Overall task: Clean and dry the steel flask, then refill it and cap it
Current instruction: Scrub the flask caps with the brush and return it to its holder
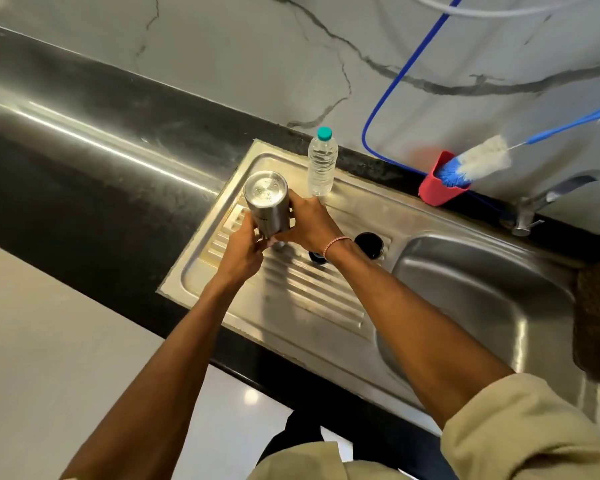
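Observation:
The steel flask (267,202) stands upside down over the ribbed draining board (312,299), its wet base facing up and its mouth hidden between my hands. My left hand (245,245) grips its lower part from the left. My right hand (309,220) grips its body from the right. A black cap (369,244) lies on the board to the right of my right wrist, and a second dark piece (316,258) shows partly under that wrist. A clear plastic water bottle (322,164) with a teal cap stands behind the flask.
The sink basin (465,299) lies to the right, with a steel tap (568,192) above it. A red holder (442,185) on the back ledge carries a blue and white bottle brush (475,162). A blue tube (378,109) runs down the marble wall. Black counter (94,188) stretches left.

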Demonstrator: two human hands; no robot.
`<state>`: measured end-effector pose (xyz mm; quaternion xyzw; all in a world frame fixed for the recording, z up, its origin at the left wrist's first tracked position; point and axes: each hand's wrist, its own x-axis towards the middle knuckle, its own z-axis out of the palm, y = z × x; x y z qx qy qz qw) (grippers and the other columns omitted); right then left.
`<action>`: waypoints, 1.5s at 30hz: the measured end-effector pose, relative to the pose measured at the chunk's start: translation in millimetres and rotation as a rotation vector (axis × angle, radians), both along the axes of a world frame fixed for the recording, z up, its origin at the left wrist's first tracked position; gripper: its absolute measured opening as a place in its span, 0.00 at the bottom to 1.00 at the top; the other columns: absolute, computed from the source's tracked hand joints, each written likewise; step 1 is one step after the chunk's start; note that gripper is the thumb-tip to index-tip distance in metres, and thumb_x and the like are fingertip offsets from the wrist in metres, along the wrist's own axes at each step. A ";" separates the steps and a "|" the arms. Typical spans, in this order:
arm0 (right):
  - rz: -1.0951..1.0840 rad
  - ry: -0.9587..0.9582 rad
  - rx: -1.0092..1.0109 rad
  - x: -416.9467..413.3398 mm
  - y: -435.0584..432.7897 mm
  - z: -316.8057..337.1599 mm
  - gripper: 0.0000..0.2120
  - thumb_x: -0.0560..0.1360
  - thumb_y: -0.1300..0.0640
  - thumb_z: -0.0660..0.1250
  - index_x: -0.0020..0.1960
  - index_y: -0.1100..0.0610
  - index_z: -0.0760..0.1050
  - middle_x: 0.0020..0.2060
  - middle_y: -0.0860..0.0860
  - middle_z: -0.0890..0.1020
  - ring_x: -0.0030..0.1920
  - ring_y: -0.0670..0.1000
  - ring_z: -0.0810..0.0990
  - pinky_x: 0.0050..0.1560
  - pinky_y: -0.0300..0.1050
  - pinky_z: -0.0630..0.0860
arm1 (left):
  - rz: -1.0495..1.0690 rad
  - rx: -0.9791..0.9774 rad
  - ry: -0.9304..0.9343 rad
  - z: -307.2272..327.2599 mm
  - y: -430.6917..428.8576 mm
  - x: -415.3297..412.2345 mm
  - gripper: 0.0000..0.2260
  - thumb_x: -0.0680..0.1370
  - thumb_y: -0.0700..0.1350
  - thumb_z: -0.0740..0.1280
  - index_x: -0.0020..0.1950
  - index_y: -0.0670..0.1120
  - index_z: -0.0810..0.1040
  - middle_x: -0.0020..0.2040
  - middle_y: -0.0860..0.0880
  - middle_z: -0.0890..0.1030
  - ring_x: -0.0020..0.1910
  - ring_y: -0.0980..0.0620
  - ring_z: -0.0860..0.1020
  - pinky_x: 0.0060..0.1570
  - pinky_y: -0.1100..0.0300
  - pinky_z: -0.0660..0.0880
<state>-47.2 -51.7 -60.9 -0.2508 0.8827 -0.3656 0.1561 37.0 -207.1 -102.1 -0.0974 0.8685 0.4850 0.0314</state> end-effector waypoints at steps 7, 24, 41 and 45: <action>0.015 0.001 0.036 2.0 -1.7 -12.3 0.44 0.58 0.47 0.85 0.69 0.55 0.71 0.55 0.55 0.85 0.52 0.57 0.83 0.53 0.53 0.81 | 0.033 0.042 -0.037 -11.6 0.8 5.9 0.30 0.81 0.35 0.69 0.80 0.44 0.61 0.75 0.43 0.72 0.70 0.47 0.73 0.60 0.70 0.75; -0.188 0.106 0.027 -5.2 114.8 20.3 0.20 0.74 0.54 0.73 0.65 0.49 0.76 0.54 0.47 0.83 0.52 0.47 0.82 0.56 0.50 0.81 | 0.418 -0.040 0.126 -4.8 67.7 64.0 0.08 0.79 0.38 0.72 0.56 0.48 0.80 0.52 0.49 0.82 0.46 0.56 0.81 0.49 0.51 0.83; -0.232 0.629 1.284 -95.9 279.9 177.8 0.13 0.76 0.52 0.70 0.58 0.54 0.79 0.56 0.60 0.81 0.63 0.64 0.75 0.72 0.75 0.52 | -0.092 -0.548 -0.049 -20.7 123.7 -14.8 0.10 0.77 0.38 0.72 0.58 0.43 0.79 0.58 0.42 0.77 0.53 0.39 0.78 0.47 0.45 0.80; -0.245 0.497 1.303 -110.5 283.9 180.1 0.12 0.80 0.53 0.64 0.61 0.53 0.79 0.56 0.55 0.82 0.58 0.60 0.80 0.65 0.61 0.68 | 0.089 -0.376 0.009 -4.5 132.1 -17.2 0.12 0.79 0.34 0.70 0.62 0.40 0.79 0.59 0.40 0.77 0.51 0.40 0.79 0.47 0.51 0.75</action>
